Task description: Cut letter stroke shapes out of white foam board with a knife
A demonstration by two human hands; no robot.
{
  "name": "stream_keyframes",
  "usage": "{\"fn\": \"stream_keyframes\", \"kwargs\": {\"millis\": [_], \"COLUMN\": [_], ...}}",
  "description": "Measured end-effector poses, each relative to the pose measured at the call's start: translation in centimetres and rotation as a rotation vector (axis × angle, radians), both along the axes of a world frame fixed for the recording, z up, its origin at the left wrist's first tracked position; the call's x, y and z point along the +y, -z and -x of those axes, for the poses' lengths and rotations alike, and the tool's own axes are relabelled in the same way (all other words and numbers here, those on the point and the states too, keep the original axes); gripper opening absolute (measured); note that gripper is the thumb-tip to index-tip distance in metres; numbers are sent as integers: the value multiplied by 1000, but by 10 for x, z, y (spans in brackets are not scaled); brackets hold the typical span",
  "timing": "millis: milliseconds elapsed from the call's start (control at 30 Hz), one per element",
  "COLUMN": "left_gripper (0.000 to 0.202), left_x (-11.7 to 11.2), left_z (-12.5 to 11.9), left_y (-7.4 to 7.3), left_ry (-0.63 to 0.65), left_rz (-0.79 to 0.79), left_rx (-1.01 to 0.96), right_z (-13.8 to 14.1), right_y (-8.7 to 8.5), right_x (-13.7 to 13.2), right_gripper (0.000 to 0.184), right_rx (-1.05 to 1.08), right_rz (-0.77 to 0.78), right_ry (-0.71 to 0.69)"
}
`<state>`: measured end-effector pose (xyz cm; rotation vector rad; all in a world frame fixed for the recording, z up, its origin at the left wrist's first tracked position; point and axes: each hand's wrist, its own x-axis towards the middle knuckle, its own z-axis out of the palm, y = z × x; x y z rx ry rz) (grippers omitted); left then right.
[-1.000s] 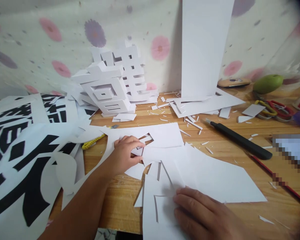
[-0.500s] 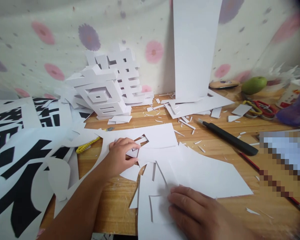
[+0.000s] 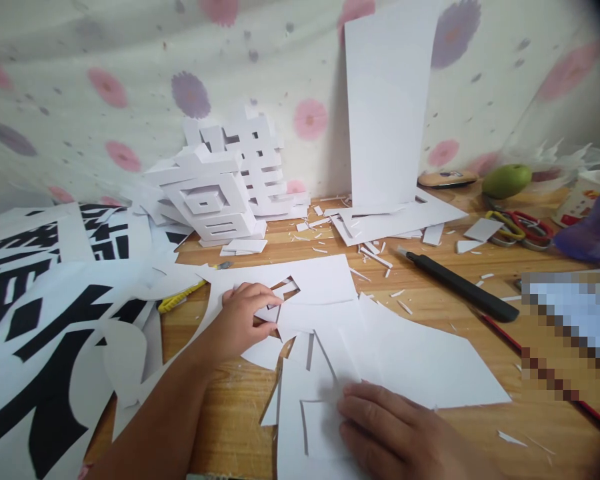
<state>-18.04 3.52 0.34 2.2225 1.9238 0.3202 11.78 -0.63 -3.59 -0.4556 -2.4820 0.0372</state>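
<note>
On the wooden table lie overlapping sheets of white card with cut-outs. My left hand [image 3: 245, 315] is closed at the left edge of a cut white card [image 3: 320, 313], its thumb and forefinger at that edge beside a slanted rectangular opening. What the other fingers touch is hidden. My right hand [image 3: 395, 427] lies flat, fingers stretched, on the lower part of the cut card, near a square cut line. Beneath, a wide white sheet [image 3: 430, 353] spreads to the right. A black-handled craft knife [image 3: 463, 287] rests on the table beyond it.
White card structures [image 3: 213, 200] stand at the back left, and a tall white board [image 3: 390, 113] leans on the curtain. Printed black-and-white sheets [image 3: 55, 373] cover the left. A yellow cutter [image 3: 183, 297], scissors [image 3: 530, 230], a green fruit [image 3: 506, 181] and a red pencil [image 3: 505, 337] lie about, among scraps.
The view has tilted up slightly, so everything sits a little lower in the picture. Both hands keep about the same place on the card.
</note>
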Motion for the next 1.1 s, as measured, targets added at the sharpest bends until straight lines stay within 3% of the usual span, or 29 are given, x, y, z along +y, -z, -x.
{"fn": "stream_keyframes", "kwargs": {"millis": [233,633,900,1100], "left_gripper": [32,28,25,24], "left_x": [-2,-6,-4,-5], "left_z": [-3,-9,-9,-11], "left_y": [-1,-7,-6,-19], "left_ry": [-17,-74,-98,-91], "left_rz": [9,6,-20,1], "left_rx": [-17,-45,-48,-21], "right_z": [-1,2,7,7], "right_y": [3,2,2,4], "right_x": [-4,0,3,2], "right_gripper": [38,40,22,7], "right_rx": [58,69,82,-49], "right_rz": [21,25,-23,55], "right_ry": [24,-18,-58,-97]}}
